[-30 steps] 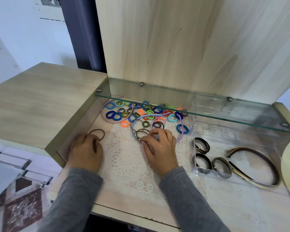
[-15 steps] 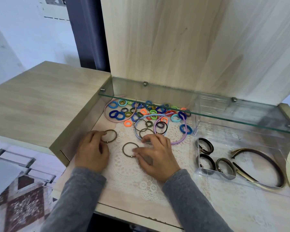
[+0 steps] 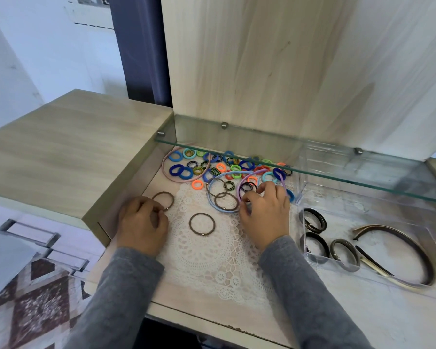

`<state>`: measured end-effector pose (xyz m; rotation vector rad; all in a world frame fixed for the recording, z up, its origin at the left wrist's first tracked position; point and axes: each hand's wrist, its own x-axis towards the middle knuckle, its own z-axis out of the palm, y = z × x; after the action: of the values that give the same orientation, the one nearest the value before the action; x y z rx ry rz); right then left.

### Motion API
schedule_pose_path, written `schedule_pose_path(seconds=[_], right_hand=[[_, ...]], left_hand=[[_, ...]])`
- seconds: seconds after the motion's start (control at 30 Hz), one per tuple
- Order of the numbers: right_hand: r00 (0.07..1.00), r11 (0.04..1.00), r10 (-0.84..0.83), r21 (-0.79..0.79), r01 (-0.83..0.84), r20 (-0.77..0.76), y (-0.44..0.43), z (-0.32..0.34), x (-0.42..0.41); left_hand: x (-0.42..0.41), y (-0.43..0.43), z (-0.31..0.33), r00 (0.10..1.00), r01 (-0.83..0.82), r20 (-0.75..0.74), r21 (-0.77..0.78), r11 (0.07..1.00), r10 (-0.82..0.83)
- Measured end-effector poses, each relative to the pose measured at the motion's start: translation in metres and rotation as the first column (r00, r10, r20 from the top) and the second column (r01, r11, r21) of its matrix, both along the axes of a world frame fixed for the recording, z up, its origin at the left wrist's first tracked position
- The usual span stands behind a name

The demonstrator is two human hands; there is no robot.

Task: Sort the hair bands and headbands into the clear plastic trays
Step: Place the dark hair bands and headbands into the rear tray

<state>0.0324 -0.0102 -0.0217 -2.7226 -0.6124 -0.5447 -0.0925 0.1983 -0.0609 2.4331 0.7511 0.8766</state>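
We are pinching a brown elastic hair band with our left hand on the white lace doily; our right hand, fingers curled, is resting among the colourful bands, grip unclear

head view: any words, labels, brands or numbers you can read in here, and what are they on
No text here can be read.
Sheet on the wall: dark marks at the top edge, cut off and too blurred to read.
Clear plastic tray, loose hair bands, headbands: no label or print shows.
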Motion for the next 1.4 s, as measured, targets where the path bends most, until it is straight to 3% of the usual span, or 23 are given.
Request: schedule_pose_path(seconds=[0.27, 0.43, 0.63, 0.87, 0.97, 1.07, 1.13, 1.23, 1.4], right_hand=[[0.993, 0.992, -0.043, -0.124, 0.029, -0.107, 0.004, 0.019, 0.003], [0.972, 0.964, -0.138, -0.252, 0.087, -0.192, 0.008, 0.029, 0.005], [0.949, 0.947, -0.183, -0.305, 0.101, -0.255, 0.014, 0.028, 0.007], [0.964, 0.975, -0.177, -0.169, 0.144, -0.198, 0.009, 0.023, 0.009], [0.983, 0.987, -0.158, -0.008, 0.158, -0.096, 0.007, 0.017, 0.007], [0.998, 0.974, -0.055, 0.219, 0.056, -0.012, 0.006, 0.013, 0.0], [0.993, 0.926, 0.084, 0.374, -0.049, -0.077, 0.007, 0.011, -0.009], [0.907, 0.847, 0.325, 0.509, -0.155, -0.266, 0.008, 0.007, -0.023], [0.832, 0.838, 0.463, 0.457, -0.299, -0.304, 0.012, -0.005, -0.038]], left_hand=[[-0.001, -0.004, 0.002, 0.995, 0.096, -0.021, 0.137, 0.986, -0.094], [-0.004, -0.019, 0.009, 0.954, 0.287, -0.013, 0.318, 0.904, -0.299], [-0.008, -0.029, 0.014, 0.898, 0.433, -0.089, 0.352, 0.83, -0.43], [-0.008, -0.028, 0.012, 0.888, 0.458, -0.129, 0.32, 0.829, -0.441], [-0.009, -0.028, 0.012, 0.896, 0.445, -0.139, 0.307, 0.841, -0.422], [-0.009, -0.027, 0.011, 0.895, 0.447, -0.151, 0.299, 0.843, -0.42], [-0.009, -0.027, 0.011, 0.896, 0.443, -0.154, 0.291, 0.848, -0.416], [-0.009, -0.027, 0.012, 0.912, 0.41, -0.129, 0.274, 0.87, -0.389], [-0.006, -0.021, 0.014, 0.964, 0.267, -0.05, 0.176, 0.947, -0.263]])
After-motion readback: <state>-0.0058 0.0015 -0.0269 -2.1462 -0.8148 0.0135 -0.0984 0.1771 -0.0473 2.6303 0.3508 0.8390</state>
